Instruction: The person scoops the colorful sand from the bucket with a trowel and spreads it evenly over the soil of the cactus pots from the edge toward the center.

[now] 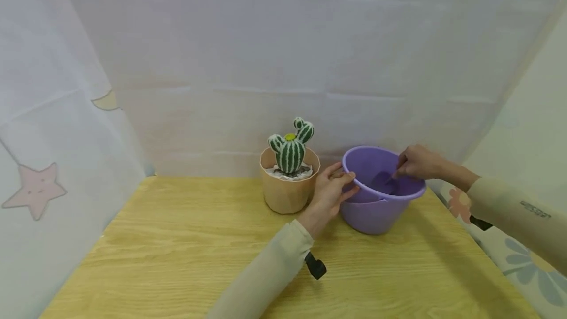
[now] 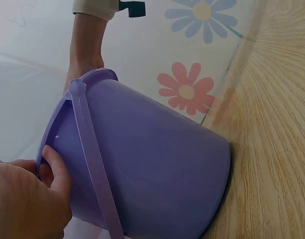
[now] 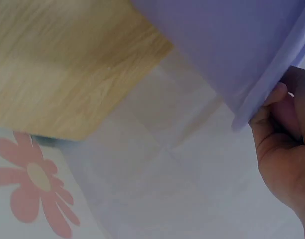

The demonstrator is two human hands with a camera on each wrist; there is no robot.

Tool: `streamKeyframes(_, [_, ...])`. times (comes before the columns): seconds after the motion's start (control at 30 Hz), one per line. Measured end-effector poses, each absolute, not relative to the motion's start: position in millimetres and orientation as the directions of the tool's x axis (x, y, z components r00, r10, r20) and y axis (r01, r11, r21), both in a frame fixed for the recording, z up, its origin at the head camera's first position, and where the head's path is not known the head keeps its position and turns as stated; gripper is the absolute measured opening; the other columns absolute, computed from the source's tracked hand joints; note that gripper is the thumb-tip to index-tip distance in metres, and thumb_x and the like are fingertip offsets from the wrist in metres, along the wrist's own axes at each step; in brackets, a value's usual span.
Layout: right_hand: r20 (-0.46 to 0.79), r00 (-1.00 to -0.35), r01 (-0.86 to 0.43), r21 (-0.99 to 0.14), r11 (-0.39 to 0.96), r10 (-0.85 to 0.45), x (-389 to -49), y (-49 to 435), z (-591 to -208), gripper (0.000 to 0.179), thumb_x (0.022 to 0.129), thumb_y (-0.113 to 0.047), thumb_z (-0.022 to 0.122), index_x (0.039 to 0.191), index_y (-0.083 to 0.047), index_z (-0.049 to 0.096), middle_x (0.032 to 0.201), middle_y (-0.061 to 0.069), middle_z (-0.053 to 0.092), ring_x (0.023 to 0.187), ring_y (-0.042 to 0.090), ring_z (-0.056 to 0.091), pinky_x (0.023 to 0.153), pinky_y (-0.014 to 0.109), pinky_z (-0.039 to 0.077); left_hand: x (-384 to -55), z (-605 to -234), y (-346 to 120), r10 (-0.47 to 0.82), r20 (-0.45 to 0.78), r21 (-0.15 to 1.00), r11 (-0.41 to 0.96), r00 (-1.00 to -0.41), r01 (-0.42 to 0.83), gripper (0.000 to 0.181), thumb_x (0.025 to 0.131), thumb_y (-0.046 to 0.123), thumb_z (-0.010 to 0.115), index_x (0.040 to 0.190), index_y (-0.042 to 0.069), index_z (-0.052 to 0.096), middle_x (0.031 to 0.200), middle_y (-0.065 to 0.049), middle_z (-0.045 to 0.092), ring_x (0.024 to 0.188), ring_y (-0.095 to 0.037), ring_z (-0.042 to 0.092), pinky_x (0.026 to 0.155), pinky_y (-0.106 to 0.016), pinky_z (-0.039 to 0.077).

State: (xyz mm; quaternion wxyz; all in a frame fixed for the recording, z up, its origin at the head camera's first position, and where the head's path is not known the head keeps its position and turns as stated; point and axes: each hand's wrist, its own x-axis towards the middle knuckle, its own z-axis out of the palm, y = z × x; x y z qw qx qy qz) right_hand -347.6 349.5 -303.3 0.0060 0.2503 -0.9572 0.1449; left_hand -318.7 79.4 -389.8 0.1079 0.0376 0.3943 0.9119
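Note:
A purple bucket (image 1: pixel 374 215) stands upright on the table, its handle hanging down against the side. My left hand (image 1: pixel 327 193) grips its rim at the left, thumb and fingers on either side of the wall, as the left wrist view also shows. Over the opposite rim reaches my right hand (image 1: pixel 414 161), fingers curled and pointing down into the bucket. They pinch a thin, handle-like thing (image 1: pixel 390 179) that slants toward a darker round patch inside; its kind I cannot tell. In the right wrist view, the right hand (image 3: pixel 281 134) is close by the bucket's rim (image 3: pixel 271 79).
Left of the bucket, a green and white knitted cactus (image 1: pixel 290 154) sits in a peach-coloured pot (image 1: pixel 285 193), close to my left hand. Both stand on a wooden table (image 1: pixel 186 245). A pale cloth (image 1: pixel 221 63) hangs behind, and the table's right edge lies near the bucket.

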Motion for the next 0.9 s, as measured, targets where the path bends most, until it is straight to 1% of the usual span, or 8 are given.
streamKeyframes(0.17, [0.101,-0.913,-0.403,-0.370,0.837,-0.395,-338,346,-309,0.015,0.082,-0.019,0.086,0.084,-0.005,0.081,0.075,0.000,0.073,0.061,0.013,0.065,0.054,0.025,0.054,-317,-390,79,0.219,-0.015,0.735,-0.659,-0.976,-0.159,0.058,0.088,-0.009,0.073,0.142,-0.001,0.054,0.101,-0.012,0.059,0.090,-0.024,0.066,0.082,-0.045,0.060])
streamKeyframes(0.23, [0.094,-0.914,-0.395,-0.415,0.820,-0.394,-333,343,-311,0.016,0.084,-0.020,0.085,0.087,-0.005,0.081,0.071,0.002,0.072,0.060,0.016,0.065,0.054,0.027,0.054,-317,-391,78,0.218,-0.018,0.736,-0.658,-0.976,-0.161,0.057,0.088,-0.009,0.073,0.142,-0.001,0.054,0.103,-0.014,0.060,0.091,-0.025,0.067,0.083,-0.044,0.060])
streamKeyframes(0.4, [0.104,-0.890,-0.440,-0.453,0.776,-0.444,-320,337,-311,0.014,0.090,-0.021,0.080,0.093,-0.007,0.082,0.064,0.003,0.069,0.053,0.016,0.062,0.050,0.028,0.052,-319,-394,79,0.229,-0.004,0.738,-0.657,-0.973,-0.157,0.057,0.089,-0.008,0.073,0.142,0.000,0.055,0.104,-0.014,0.061,0.090,-0.024,0.067,0.083,-0.044,0.059])
streamKeyframes(0.47, [0.110,-0.881,-0.457,-0.454,0.765,-0.461,-314,337,-308,0.013,0.091,-0.021,0.079,0.095,-0.009,0.082,0.068,0.002,0.070,0.054,0.015,0.061,0.050,0.027,0.051,-319,-395,78,0.232,0.000,0.737,-0.657,-0.973,-0.157,0.057,0.088,-0.008,0.073,0.142,0.001,0.055,0.103,-0.013,0.061,0.089,-0.023,0.067,0.084,-0.044,0.059])
streamKeyframes(0.63, [0.108,-0.838,-0.517,-0.470,0.715,-0.535,-307,348,-294,0.009,0.095,-0.011,0.074,0.097,-0.009,0.082,0.069,0.000,0.071,0.051,0.015,0.058,0.047,0.026,0.049,-320,-394,78,0.234,0.007,0.734,-0.662,-0.972,-0.154,0.056,0.088,-0.009,0.073,0.141,0.000,0.055,0.102,-0.012,0.062,0.091,-0.025,0.067,0.083,-0.045,0.059])
streamKeyframes(0.7, [0.133,-0.827,-0.544,-0.438,0.716,-0.547,-311,351,-293,0.007,0.093,-0.008,0.075,0.094,-0.008,0.081,0.066,-0.001,0.069,0.049,0.014,0.057,0.046,0.026,0.049,-321,-394,79,0.230,0.014,0.732,-0.666,-0.973,-0.147,0.056,0.088,-0.009,0.072,0.141,0.000,0.055,0.100,-0.012,0.061,0.089,-0.025,0.067,0.083,-0.046,0.059])
streamKeyframes(0.77, [0.187,-0.806,-0.589,-0.348,0.730,-0.561,-317,352,-296,0.002,0.090,-0.007,0.079,0.089,-0.007,0.080,0.067,-0.003,0.069,0.053,0.011,0.061,0.047,0.025,0.051,-321,-393,79,0.227,0.021,0.731,-0.668,-0.974,-0.140,0.056,0.089,-0.009,0.072,0.142,-0.001,0.054,0.098,-0.011,0.061,0.085,-0.022,0.067,0.083,-0.046,0.059])
streamKeyframes(0.9, [0.255,-0.729,-0.679,-0.156,0.717,-0.635,-329,349,-314,0.006,0.085,-0.003,0.082,0.084,-0.001,0.077,0.074,0.002,0.073,0.064,0.014,0.070,0.053,0.024,0.055,-320,-394,79,0.231,0.016,0.733,-0.664,-0.973,-0.145,0.058,0.089,-0.009,0.072,0.143,-0.001,0.053,0.097,-0.010,0.060,0.093,-0.027,0.067,0.083,-0.046,0.059])
